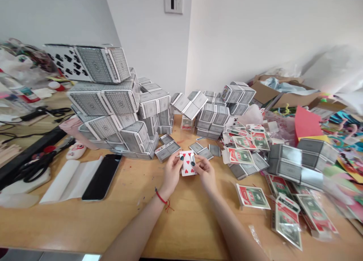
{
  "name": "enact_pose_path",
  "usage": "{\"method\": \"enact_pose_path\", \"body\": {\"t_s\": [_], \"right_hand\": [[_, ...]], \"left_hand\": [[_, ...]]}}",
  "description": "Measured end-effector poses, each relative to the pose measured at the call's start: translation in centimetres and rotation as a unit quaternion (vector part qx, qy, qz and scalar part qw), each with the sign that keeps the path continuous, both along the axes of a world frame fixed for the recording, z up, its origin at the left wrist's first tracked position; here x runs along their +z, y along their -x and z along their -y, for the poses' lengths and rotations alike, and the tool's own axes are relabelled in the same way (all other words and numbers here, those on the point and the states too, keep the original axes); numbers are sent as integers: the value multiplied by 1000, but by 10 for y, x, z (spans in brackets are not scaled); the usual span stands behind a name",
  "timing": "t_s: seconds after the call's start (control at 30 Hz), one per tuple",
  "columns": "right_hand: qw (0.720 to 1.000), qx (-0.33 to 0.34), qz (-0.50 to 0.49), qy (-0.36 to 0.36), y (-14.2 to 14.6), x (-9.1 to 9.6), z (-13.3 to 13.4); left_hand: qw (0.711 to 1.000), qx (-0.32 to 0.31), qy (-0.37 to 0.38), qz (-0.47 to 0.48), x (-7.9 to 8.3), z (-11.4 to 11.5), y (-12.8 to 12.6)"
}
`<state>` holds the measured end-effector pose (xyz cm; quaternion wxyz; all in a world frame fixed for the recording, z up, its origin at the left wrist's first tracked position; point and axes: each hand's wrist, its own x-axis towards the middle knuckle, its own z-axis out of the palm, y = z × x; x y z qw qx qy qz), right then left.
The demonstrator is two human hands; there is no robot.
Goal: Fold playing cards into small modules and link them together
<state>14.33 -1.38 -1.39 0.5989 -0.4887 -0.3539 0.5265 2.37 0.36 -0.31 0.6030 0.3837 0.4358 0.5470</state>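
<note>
Face up between my two hands is a playing card [187, 163] with red hearts, held just above the wooden table. My left hand [172, 172] grips its left edge, the thumb pressed on the face; a red string bracelet circles that wrist. On the opposite edge my right hand [204, 173] pinches it, thumb also on the front. Whether more cards lie under it cannot be made out. Just beyond the hands lie folded grey-backed cards [167, 149]. Behind them stands a large stack of boxes built from playing cards [107, 102], with a smaller stack [212, 117] further right.
A black phone [102, 177] lies left beside white paper [64, 181] and black scissors [39, 164]. On the right are several red-and-green card packs [253, 196], more card boxes [285, 160] and a cardboard carton [279, 98]. A wall stands behind.
</note>
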Motion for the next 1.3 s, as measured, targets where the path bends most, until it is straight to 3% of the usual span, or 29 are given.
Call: {"method": "enact_pose_path", "body": {"t_s": [0.1,0.3,0.6,0.8,1.1,1.3], "right_hand": [[1000,-1,-9,0,-1,0,0],[998,20,-45,24,3,2,2],[999,35,-11,2,-1,9,4],[997,40,68,-12,-5,9,4],[997,35,71,-16,-6,11,4],[998,35,57,-16,-5,15,5]], "left_hand": [[998,23,-41,-41,-4,1,1],[994,79,-45,-68,-9,3,0],[973,78,-93,-196,-11,4,3],[975,58,-92,-194,-10,3,3],[987,51,-65,-136,-11,3,3],[985,55,-71,-149,-9,4,3]]}}
